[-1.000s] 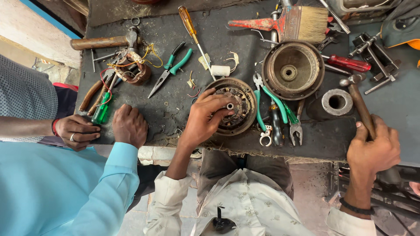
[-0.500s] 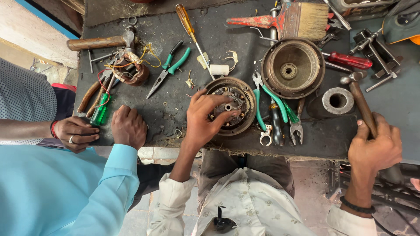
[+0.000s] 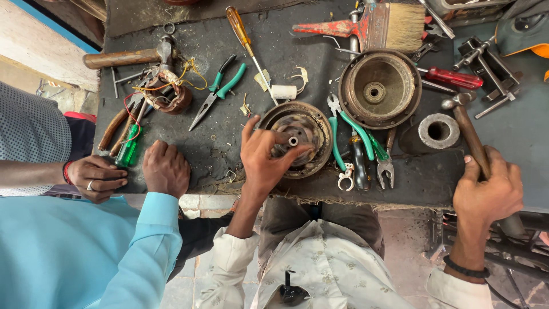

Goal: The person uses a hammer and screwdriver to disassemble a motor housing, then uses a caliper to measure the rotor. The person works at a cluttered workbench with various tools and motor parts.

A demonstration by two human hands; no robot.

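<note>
Head camera looks straight down on a dark, grimy counter [image 3: 274, 63] littered with tools, with a pale tiled floor showing below its near edge. Far to the left of the person's left hand, two other people's hands rest at the counter's edge: a ringed hand [image 3: 94, 177] touching a green-handled screwdriver [image 3: 128, 147], and beside it a hand in a light blue sleeve [image 3: 166, 169]. Above those lie a wooden-handled hammer [image 3: 123, 57] and a small coil with coloured wires [image 3: 171, 97]. Green-handled pliers [image 3: 220, 88] lie up and left of the left hand.

The left hand [image 3: 266, 160] is curled, fingers spread over the round motor housing [image 3: 297, 137], fingertips gripping its rim and centre hub; the forearm rises from a white patterned sleeve. Just right of that hand lie more green pliers [image 3: 351, 129]; above them sits a rusty bowl-shaped cover [image 3: 378, 88], and a wide paintbrush [image 3: 383, 26] lies beyond that. A metal ring [image 3: 438, 130] sits left of the right hand.

The right hand [image 3: 486, 191] is closed firmly around the wooden handle of a second hammer [image 3: 469, 134], its head pointing away over the counter.
</note>
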